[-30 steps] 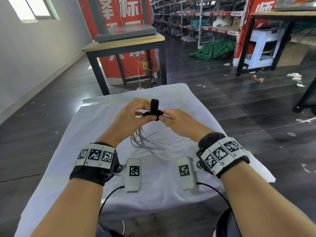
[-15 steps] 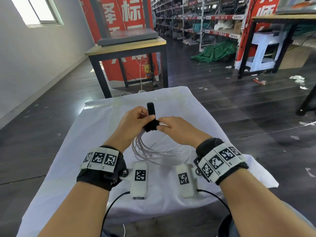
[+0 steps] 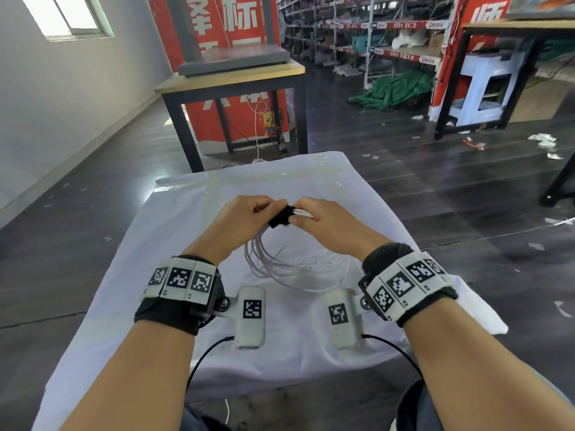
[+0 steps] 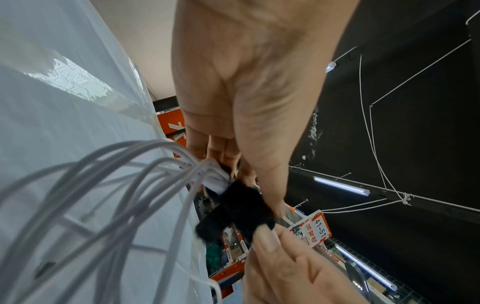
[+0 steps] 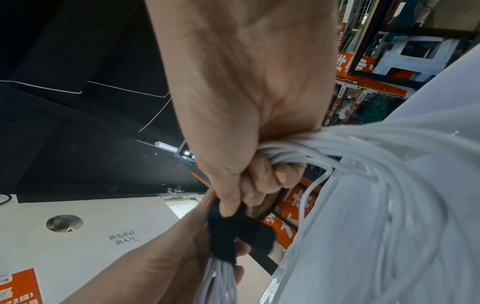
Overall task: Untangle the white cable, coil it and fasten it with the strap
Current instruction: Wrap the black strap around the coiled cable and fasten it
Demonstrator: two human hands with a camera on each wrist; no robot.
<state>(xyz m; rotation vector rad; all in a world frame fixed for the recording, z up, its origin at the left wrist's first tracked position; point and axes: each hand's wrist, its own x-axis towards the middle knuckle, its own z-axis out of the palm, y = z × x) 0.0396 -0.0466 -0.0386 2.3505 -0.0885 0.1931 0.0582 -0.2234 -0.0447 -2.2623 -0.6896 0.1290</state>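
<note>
The white cable (image 3: pixel 281 264) hangs as a coil of several loops over the white-covered table (image 3: pixel 367 206). A black strap (image 3: pixel 281 216) is wrapped round the gathered top of the coil, between my two hands. My left hand (image 3: pixel 249 209) pinches the strap (image 4: pixel 236 209), thumb on top, with the loops (image 4: pixel 103 185) hanging below. My right hand (image 3: pixel 314 213) curls its fingers round the cable bundle (image 5: pixel 285 150) beside the strap (image 5: pixel 233 228), its thumb tip pressing on the strap. Whether the strap's end is stuck down is hidden.
A wooden table with black legs (image 3: pixel 230 79) stands just beyond the covered table. Dark floor with scattered paper scraps (image 3: pixel 543 141) lies to the right, storage shelves (image 3: pixel 389 32) at the back. A white stool (image 3: pixel 488 88) stands under another table at the far right.
The strap's free end stood upright above the hands; now it is folded down round the bundle. Both hands stay close together on the strap and cable.
</note>
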